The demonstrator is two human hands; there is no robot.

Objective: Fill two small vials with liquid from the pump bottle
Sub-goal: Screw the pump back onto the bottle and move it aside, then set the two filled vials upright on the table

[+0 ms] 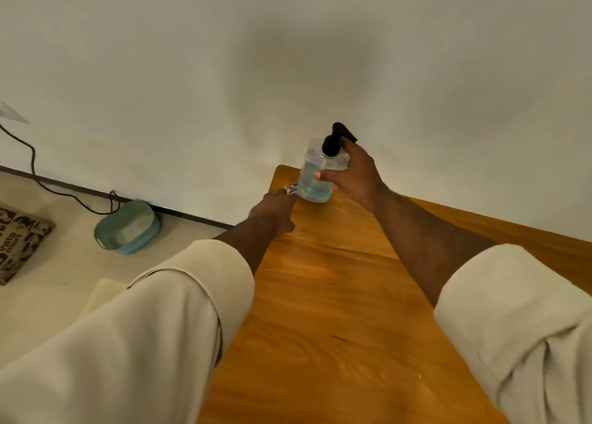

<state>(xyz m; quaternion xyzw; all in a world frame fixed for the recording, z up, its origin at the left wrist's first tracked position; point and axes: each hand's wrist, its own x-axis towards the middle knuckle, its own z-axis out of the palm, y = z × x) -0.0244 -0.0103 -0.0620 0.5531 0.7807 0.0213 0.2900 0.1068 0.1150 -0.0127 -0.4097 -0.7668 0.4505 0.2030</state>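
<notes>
right hand (355, 180) grips clear pump bottle (320, 173); left hand (275, 210) fingers hidden, grip unclear

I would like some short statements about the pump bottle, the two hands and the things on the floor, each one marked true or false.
1. The right hand grips the pump bottle around its body. True.
2. The pump bottle lies on its side on the wooden table. False: it stands upright near the table's far end.
3. The bottle holds pale blue liquid. True.
4. The pump head is white. False: it is black.
5. A teal tub sits on the floor near the wall. True.
6. The left hand rests on the floor. False: it reaches to the bottle's base, over the table's edge.
</notes>
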